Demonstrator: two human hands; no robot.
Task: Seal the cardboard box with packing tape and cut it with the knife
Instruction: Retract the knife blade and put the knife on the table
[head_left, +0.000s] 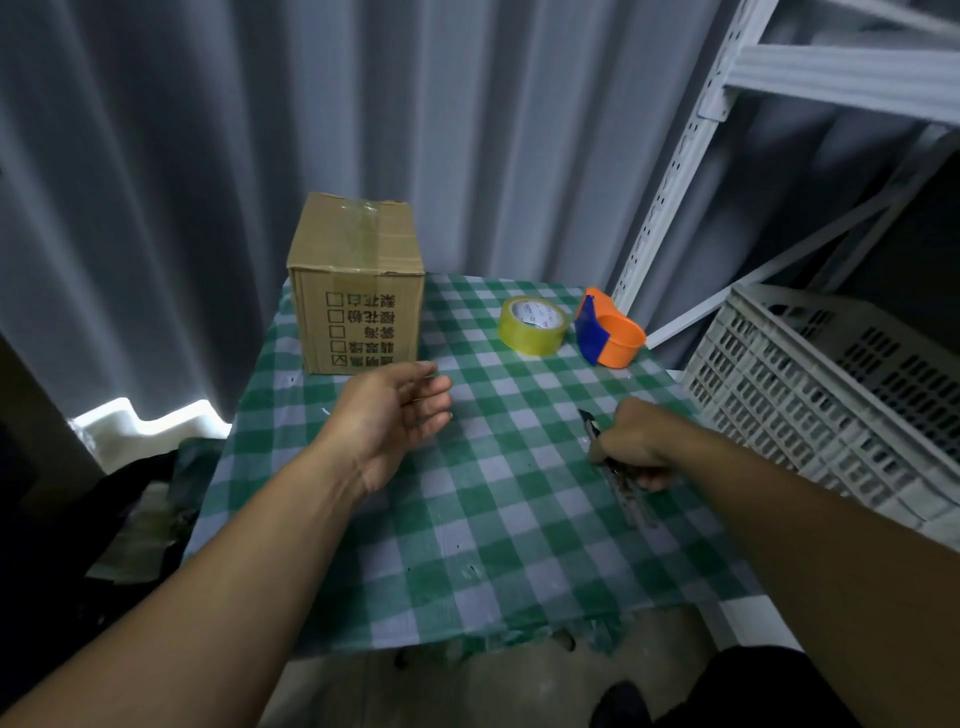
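A small cardboard box (358, 283) stands at the table's back left, flaps closed, with clear tape running over its top seam. Right of it lies a roll of clear yellowish packing tape (532, 326), and beyond that an orange and blue tape dispenser (608, 335). My left hand (395, 410) hovers open, palm turned right, just in front of the box without touching it. My right hand (631, 444) rests on the table at the right, shut on a utility knife (618, 467) whose dark tip points away from me.
The table wears a green and white checked cloth (467, 519). A white plastic crate (831, 395) sits close on the right, with a white metal shelf frame (675, 171) behind it. A grey curtain hangs at the back. Dark clutter lies on the floor at left.
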